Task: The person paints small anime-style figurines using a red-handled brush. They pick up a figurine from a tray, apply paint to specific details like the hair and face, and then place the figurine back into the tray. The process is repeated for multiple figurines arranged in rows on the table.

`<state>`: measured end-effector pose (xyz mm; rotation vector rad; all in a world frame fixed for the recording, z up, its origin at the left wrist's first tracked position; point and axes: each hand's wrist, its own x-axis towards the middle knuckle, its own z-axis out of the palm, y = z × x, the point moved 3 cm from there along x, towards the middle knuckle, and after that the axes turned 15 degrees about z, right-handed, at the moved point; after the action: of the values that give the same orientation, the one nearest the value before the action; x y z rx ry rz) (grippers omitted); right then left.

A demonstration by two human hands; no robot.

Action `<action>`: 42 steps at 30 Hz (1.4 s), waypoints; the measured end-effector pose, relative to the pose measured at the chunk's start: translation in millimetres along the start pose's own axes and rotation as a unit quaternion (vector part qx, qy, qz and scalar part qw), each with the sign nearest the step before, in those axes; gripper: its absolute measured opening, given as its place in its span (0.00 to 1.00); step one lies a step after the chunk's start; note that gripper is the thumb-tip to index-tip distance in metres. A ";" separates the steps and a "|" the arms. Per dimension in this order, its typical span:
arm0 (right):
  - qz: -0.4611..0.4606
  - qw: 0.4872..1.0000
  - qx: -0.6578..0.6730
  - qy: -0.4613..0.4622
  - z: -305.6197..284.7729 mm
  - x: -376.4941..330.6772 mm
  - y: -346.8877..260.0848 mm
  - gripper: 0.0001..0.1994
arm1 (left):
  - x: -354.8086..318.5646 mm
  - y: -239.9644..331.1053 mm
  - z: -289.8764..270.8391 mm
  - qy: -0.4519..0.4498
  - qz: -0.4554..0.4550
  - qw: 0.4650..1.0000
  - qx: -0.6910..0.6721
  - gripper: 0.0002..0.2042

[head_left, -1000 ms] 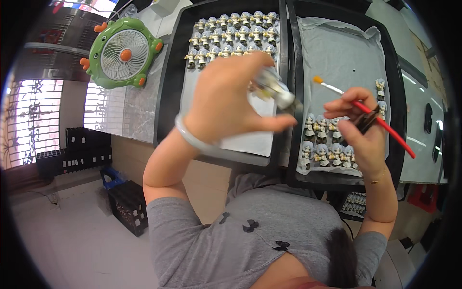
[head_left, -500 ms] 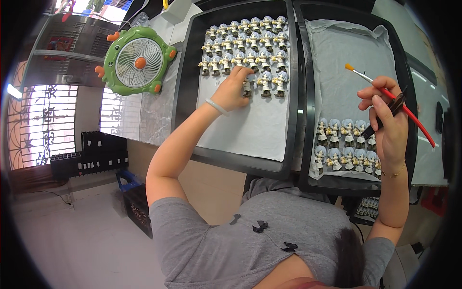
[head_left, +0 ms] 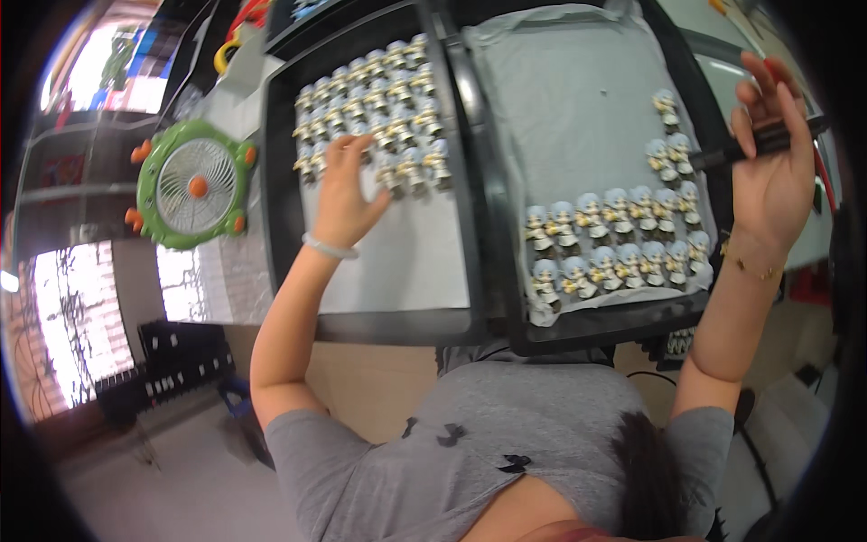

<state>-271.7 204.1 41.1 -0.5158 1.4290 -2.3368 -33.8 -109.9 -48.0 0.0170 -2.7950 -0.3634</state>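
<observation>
My left hand (head_left: 343,199) reaches over the left black tray (head_left: 388,327), its thumb and fingers apart with nothing seen between them. Its fingertips cover part of a row of small figurines (head_left: 397,134) with pale blue hair and white clothes. The thumb is beside the leftmost of three figurines (head_left: 413,168) in the nearest row. On the right, my right hand (head_left: 777,167) is closed around a black pen-shaped tool (head_left: 769,140) and a paintbrush with a red handle (head_left: 823,176). That hand is raised over the right edge of the right tray (head_left: 596,336).
More figurines (head_left: 619,212) stand in rows at the near end of the right tray, on a white liner (head_left: 560,108), with a few up its right side. A green fan (head_left: 197,187) stands left of the trays. Black crates (head_left: 181,361) are at the lower left.
The view has swung to the right, showing more of the right tray. My left thumb has come away from the nearest row's figurine. My right hand has moved right, uncovering figurines there.
</observation>
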 end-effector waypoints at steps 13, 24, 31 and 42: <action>-0.070 0.979 -0.001 0.191 -12.4 18.6 11.0 0.09 | 208.4 192.0 164.6 -0.221 0.053 0.960 -0.161 0.19; -0.026 0.996 -0.029 0.086 4.8 4.9 16.6 0.11 | 149.3 123.7 53.7 -0.144 -0.058 0.774 -0.614 0.18; 0.030 0.991 -0.124 -0.041 50.5 -35.4 29.6 0.11 | 39.8 108.2 -7.4 -0.017 -0.126 0.541 -0.831 0.31; 0.109 0.967 -0.211 -0.093 59.8 -40.8 62.5 0.10 | 14.9 113.1 -24.7 0.006 0.013 0.695 -0.719 0.43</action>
<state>-200.8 150.7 5.4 -0.6335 1.7936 -1.7671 -36.8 -7.3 7.7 -0.3598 -1.7145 -2.3043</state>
